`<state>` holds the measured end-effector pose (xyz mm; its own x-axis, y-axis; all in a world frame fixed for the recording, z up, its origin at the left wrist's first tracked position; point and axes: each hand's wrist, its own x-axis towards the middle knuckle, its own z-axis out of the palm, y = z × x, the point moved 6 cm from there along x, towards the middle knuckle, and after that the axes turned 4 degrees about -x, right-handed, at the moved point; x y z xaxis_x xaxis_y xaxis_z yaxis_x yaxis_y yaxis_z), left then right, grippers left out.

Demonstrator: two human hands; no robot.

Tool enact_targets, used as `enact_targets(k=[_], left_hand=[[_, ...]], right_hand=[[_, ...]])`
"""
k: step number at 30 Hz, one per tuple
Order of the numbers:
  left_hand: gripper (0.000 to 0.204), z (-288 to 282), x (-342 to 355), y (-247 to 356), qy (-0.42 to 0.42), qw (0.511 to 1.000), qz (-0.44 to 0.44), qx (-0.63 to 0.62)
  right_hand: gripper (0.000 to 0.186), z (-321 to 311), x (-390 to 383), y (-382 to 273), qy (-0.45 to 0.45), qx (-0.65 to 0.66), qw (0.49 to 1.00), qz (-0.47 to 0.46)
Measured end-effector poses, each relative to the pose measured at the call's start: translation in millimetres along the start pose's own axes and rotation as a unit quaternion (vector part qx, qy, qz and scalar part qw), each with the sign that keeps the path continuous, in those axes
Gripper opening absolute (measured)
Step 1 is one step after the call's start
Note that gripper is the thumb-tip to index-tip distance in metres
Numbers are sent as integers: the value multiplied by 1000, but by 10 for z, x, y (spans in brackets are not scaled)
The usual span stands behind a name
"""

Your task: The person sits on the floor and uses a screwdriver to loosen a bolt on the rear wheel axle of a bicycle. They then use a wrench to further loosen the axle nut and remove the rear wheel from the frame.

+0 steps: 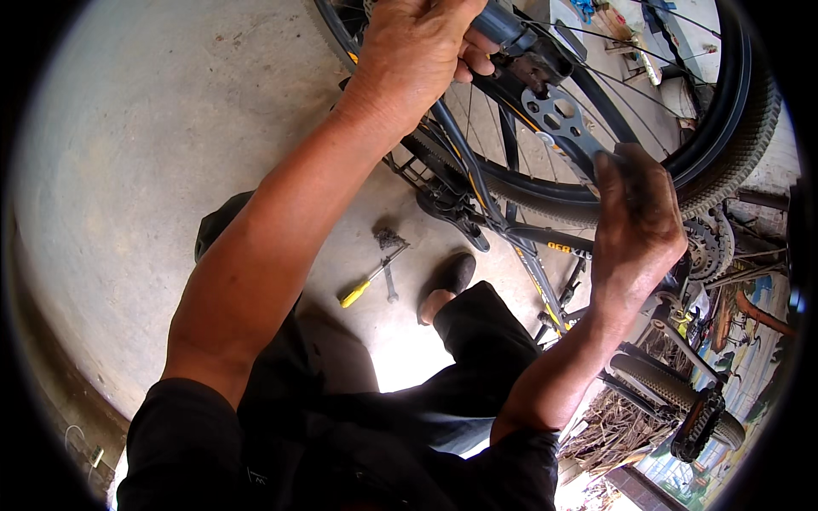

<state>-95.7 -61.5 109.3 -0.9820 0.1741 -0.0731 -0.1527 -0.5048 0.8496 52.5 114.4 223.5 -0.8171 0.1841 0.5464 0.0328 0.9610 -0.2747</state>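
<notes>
My left hand is closed around a dark blue-grey cylindrical part at the upper middle, next to the wheel's centre; the upper hand is cut off by the picture's edge. A flat grey bicycle wrench with several holes is gripped by my right hand, fingers wrapped round its lower end. Its holed head lies against or just in front of the dark greasy hub area; contact is unclear. Behind both hands stands a bicycle wheel with a black rim and knobbly tyre, beside a black and orange frame.
On the concrete floor lie a yellow-handled screwdriver, a small spanner and a dark clump. A chainring and a pedal stick out at the right. Dry twigs lie behind them. My shoe is beneath the frame.
</notes>
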Motion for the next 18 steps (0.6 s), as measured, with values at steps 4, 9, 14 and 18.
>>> enact_targets(k=[4,9,14,18], left_hand=[[42,-9,-29,7,13,1000,3,4],[42,20,-96,143,-16,997,69,30],[40,26,-102,139,-10,998,53,19],[39,29,-96,121,-13,999,52,13]], right_hand=[[21,1,40,-12,23,53,998,-9],[22,-5,128,-15,7,31,999,19],[23,16,178,-55,-6,87,995,41],[25,-32,229,-164,2,49,999,-15]])
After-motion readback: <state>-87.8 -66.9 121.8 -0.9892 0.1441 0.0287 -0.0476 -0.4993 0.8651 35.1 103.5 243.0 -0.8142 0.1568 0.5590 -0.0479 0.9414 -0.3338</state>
